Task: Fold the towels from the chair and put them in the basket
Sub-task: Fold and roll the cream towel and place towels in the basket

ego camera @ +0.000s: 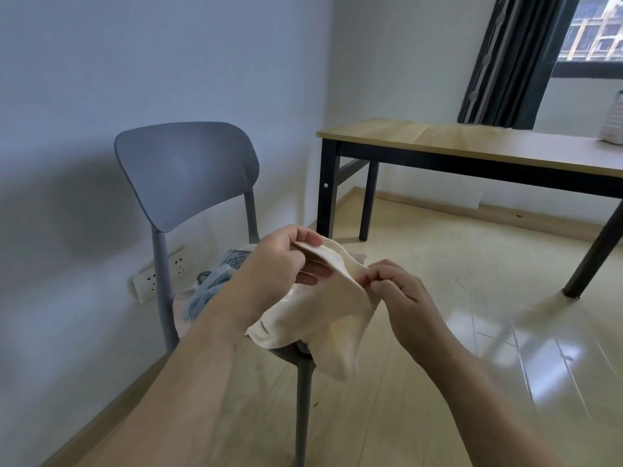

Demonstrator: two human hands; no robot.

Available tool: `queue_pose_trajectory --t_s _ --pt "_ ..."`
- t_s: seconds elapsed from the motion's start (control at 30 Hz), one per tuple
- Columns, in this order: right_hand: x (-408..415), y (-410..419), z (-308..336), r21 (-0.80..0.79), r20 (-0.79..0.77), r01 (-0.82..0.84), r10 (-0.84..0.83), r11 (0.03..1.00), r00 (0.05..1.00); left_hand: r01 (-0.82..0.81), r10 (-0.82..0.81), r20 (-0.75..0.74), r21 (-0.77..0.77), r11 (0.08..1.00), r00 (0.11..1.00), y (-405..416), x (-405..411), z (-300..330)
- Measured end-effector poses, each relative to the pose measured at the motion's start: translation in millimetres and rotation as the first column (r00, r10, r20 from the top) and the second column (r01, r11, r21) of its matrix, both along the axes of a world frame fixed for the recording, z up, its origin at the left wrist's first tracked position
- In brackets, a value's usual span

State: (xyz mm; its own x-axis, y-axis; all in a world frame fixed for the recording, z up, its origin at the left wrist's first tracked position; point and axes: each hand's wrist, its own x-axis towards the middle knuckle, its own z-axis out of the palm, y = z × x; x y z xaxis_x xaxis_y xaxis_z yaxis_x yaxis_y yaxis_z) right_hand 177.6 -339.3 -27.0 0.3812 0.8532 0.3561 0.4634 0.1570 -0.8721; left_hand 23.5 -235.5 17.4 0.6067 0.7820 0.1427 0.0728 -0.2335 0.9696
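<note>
The fingers (312,240) of the left hand (279,264) are curled over the top edge of a cream towel (323,308), with the thumb on the near side, so this hand pinches the cloth in the middle of the frame. Just to the right, the right hand (401,291) has its fingers bent tight and pinches the same edge of the towel a little lower down. The towel is stretched between the two hands and the rest of it hangs down in soft folds, over the front of the seat of a grey chair (185,173). The chair stands in the left half of the frame, close to a pale wall. On its seat, behind the left arm, lies a small heap of more towels (205,291): one blue, one pink, and one with a dark pattern. A white wall socket (148,281) shows behind the chair leg, low on the wall. In the upper right stands a bench (472,143) with a wooden top and black legs. At the far right edge, on the bench, is a striped basket (613,123), only partly in view. Dark curtains (505,62) hang beside a window at the top right. The floor (472,298) is light wood and shiny.
</note>
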Motion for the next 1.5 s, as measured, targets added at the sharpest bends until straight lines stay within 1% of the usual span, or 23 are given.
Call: queue_pose_trajectory --t_s 0.07,0.1,0.17,0.2,0.27,0.3,0.37,0.4,0.47,0.53,0.6,0.67,0.73,0.83,0.9,0.97,1.03,1.13,1.17,1.23,1.3,1.4,1.5 --pt "-0.4 -2.1 0.1 -0.024 -0.003 -0.048 0.048 0.999 0.999 -0.029 0.034 -0.034 0.144 0.989 0.999 0.6 3.2 -5.3" --pt "-0.6 -2.6 -0.1 -0.055 0.024 -0.053 0.054 0.997 0.998 -0.038 0.043 -0.024 0.190 0.981 0.999 0.7 4.1 -7.4" --pt "-0.5 -2.3 -1.8 -0.123 0.151 -0.009 0.028 0.992 0.988 -0.073 0.073 0.009 0.251 0.965 0.997 0.2 6.5 -10.5" --pt "0.3 -1.2 -3.8 -0.126 0.236 0.033 -0.003 0.991 0.972 -0.097 0.098 0.014 0.282 0.954 0.995 -0.6 8.0 -11.1" --pt "2.4 1.6 -8.2 -0.057 0.351 0.087 -0.062 0.995 0.934 -0.154 0.156 0.021 0.320 0.935 0.988 -0.3 9.7 -12.9" --pt "2.9 2.6 -9.0 -0.009 0.364 0.098 -0.088 0.995 0.927 -0.180 0.181 0.028 0.324 0.929 0.983 0.4 10.5 -13.9" --pt "3.2 2.9 -9.4 0.099 0.313 0.132 -0.157 0.986 0.937 -0.220 0.234 0.009 0.381 0.898 0.972 2.4 9.9 -15.4" --pt "3.1 2.8 -9.2 0.149 0.256 0.156 -0.191 0.976 0.948 -0.220 0.257 -0.028 0.436 0.873 0.966 2.2 8.9 -15.0" --pt "1.0 1.6 -5.3 0.209 0.121 0.195 -0.223 0.958 0.967 -0.157 0.274 -0.144 0.539 0.828 0.951 -0.5 7.3 -14.1" --pt "-0.3 0.3 -0.6 0.220 0.024 0.224 -0.235 0.949 0.972 -0.077 0.328 -0.300 0.623 0.779 0.896 -2.0 6.9 -13.8" --pt "0.3 -1.0 3.6 0.208 -0.030 0.240 -0.239 0.948 0.971 -0.031 0.424 -0.425 0.676 0.736 0.800 2.1 6.2 -17.6" --pt "-0.7 -2.0 8.4 0.189 -0.050 0.227 -0.221 0.956 0.974 -0.027 0.453 -0.473 0.669 0.743 0.756 9.3 6.3 -22.2" --pt "-4.9 0.4 16.3 0.159 -0.036 0.207 -0.204 0.965 0.978 -0.023 0.455 -0.477 0.671 0.741 0.752 18.1 10.5 -23.4" --pt "-6.7 12.4 43.9 0.129 0.033 0.214 -0.220 0.968 0.975 -0.051 0.506 -0.393 0.750 0.660 0.768 34.6 19.8 -2.2" --pt "-2.0 21.4 76.8 0.140 0.182 0.244 -0.268 0.959 0.946 -0.117 0.555 -0.285 0.807 0.579 0.782 46.3 20.4 30.8" --pt "6.0 28.8 117.3 0.143 0.364 0.260 -0.295 0.955 0.883 -0.175 0.607 -0.191 0.854 0.490 0.771 56.4 16.1 72.3" --pt "12.7 33.2 162.3 0.116 0.509 0.280 -0.300 0.953 0.807 -0.202 0.672 -0.110 0.907 0.369 0.732 61.0 9.5 116.6" --pt "13.3 32.9 233.6 0.097 0.660 0.328 -0.307 0.940 0.685 -0.197 0.746 0.019 0.969 0.151 0.666 50.7 -0.1 183.9" --pt "10.9 30.1 257.7 0.108 0.690 0.347 -0.321 0.932 0.648 -0.192 0.763 0.061 0.978 0.083 0.643 43.9 -2.7 205.6" --pt "3.0 19.1 303.4 0.128 0.704 0.384 -0.357 0.914 0.614 -0.180 0.796 0.135 0.983 -0.034 0.589 28.4 -7.8 246.5" --pt "-8.6 2.2 344.9 0.159 0.706 0.419 -0.400 0.894 0.585 -0.168 0.816 0.191 0.979 -0.117 0.545 12.3 -12.6 282.7" --pt "-28.7 -24.3 396.2 0.247 0.742 0.450 -0.466 0.858 0.481 -0.185 0.811 0.266 0.963 -0.197 0.522 -12.4 -19.8 330.5" --pt "-44.5 -44.5 434.8 0.340 0.761 0.458 -0.527 0.821 0.378 -0.209 0.783 0.300 0.953 -0.220 0.544 -37.9 -27.9 369.8"
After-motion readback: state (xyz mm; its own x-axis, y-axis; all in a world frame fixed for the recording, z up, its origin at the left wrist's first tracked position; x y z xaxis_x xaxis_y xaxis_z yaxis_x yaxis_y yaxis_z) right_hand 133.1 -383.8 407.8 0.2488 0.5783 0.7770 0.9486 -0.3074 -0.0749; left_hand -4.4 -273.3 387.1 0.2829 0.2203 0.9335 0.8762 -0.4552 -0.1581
